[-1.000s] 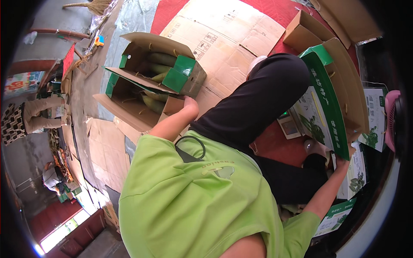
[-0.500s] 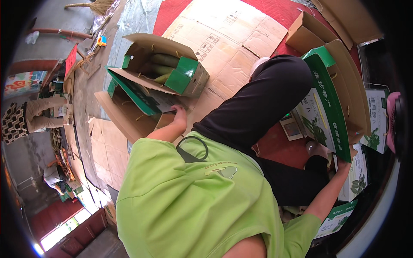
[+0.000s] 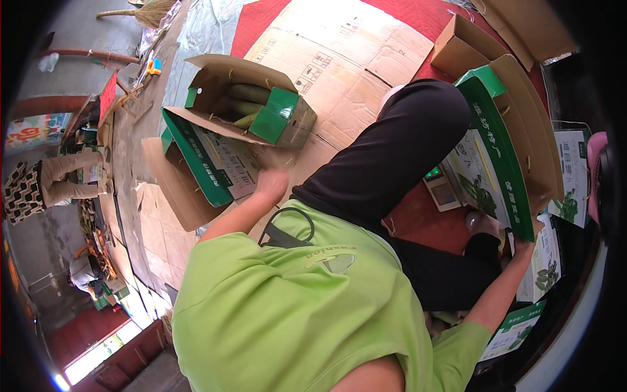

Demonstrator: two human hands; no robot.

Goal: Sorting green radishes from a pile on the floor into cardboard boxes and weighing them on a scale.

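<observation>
Widely spread, both hands (image 3: 273, 183) extend sideways, each at a carton (image 3: 499, 160).

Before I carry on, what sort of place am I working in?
Probably a small produce-packing room: an open carton holds long green vegetables, more green-and-white cartons stand on both sides of the person, and flattened cardboard lies spread out in front.

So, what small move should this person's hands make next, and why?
Perhaps ease the left hand onto the green-and-white panel to steady it. That hand, blurred here, is right beside the panel, and a brown flap stands open to the panel's left. The right hand is at another carton's lower corner.
</observation>
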